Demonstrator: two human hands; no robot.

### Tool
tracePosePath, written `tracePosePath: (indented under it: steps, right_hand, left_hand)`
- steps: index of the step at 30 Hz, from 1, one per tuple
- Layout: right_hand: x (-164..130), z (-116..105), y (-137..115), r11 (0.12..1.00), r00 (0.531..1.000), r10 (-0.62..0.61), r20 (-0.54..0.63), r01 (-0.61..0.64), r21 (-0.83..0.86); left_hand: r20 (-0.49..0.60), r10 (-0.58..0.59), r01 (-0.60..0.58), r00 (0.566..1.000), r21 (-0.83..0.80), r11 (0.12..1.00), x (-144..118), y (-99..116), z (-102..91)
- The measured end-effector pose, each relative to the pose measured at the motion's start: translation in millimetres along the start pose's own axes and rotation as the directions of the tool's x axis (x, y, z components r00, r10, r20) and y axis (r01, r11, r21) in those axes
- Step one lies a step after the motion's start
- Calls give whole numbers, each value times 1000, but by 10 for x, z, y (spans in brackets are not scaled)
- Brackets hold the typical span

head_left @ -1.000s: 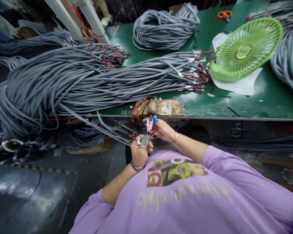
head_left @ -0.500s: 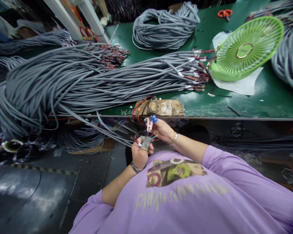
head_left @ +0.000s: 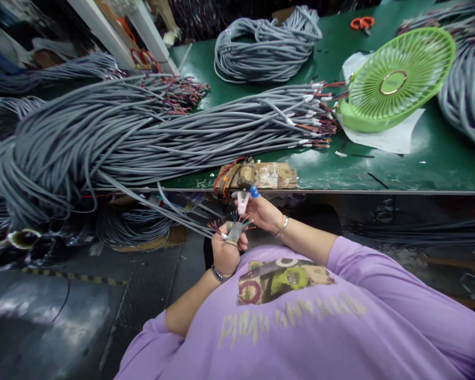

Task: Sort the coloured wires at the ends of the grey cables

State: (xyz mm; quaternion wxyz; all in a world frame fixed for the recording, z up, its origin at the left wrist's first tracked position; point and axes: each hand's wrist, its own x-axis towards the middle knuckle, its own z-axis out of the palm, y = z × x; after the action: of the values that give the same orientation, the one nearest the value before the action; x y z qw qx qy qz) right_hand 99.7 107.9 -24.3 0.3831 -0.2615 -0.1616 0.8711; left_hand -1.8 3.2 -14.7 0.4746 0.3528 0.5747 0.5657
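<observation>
The left hand [head_left: 225, 252] is closing its grip around the end of a grey cable [head_left: 234, 232], holding it upright just below the edge of the surface [head_left: 419, 174]. Thin coloured wires [head_left: 237, 217] are fanning out of the stripped end, red, blue and orange among them. The right hand [head_left: 263, 211] is working just above, its grip pinched together on a small pink-and-white tool [head_left: 243, 200] that is pointing down into the fan of wires; a blue cover [head_left: 254, 191] is sitting on one fingertip. Whether the tool is touching a wire is too small to tell.

The cable in hand is trailing away to the left and down, under the surface edge. Judging by how things lie, the work on this one end is partway along: the outer jacket is already off and the wires are spread, but the separate wire tips are looking unfinished.

On the surface a long heap of grey cables [head_left: 142, 132] is lying with coloured ends showing at its right, near a green fan [head_left: 399, 79]. A coiled bundle [head_left: 265, 45] is resting farther back, and a taped wooden block [head_left: 261, 175] is sitting at the near edge, just above the hands. How many of these cables are finished I cannot tell.
</observation>
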Motion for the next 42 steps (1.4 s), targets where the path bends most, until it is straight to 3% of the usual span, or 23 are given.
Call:
tracePosePath:
  steps: [6,10,15,19,26,31,42]
  right_hand:
    - [-56,-106,-43,995,994,87,67,-83,-54]
    - [-159,-198,-101,959,965,195,176,-150,-239]
    - [-298,-227,-146,888,957,173,231,-50,-458]
    - [-344,-222,-166,849,956,159,245,-6,-528]
    - [-178,-208,-206,947,979,185,89,-154,-281]
    - [-37,-79,-173,969,994,99,41,-87,-230]
    - [-20,-16,-61,998,1000,9,8,-9,-68]
  left_hand:
    - [-22,16,-16,1000,23,1000,-51,28,-31]
    - [-20,6,-5,1000,53,999,-40,16,-55]
    - [14,16,-18,1000,112,994,0,0,-53]
    - [6,41,-41,999,122,992,14,7,-49]
    - [-64,55,-53,996,31,998,2,110,-22]
    - [-105,87,-85,991,29,996,45,147,28]
    - [-76,311,-282,947,262,923,135,64,-30]
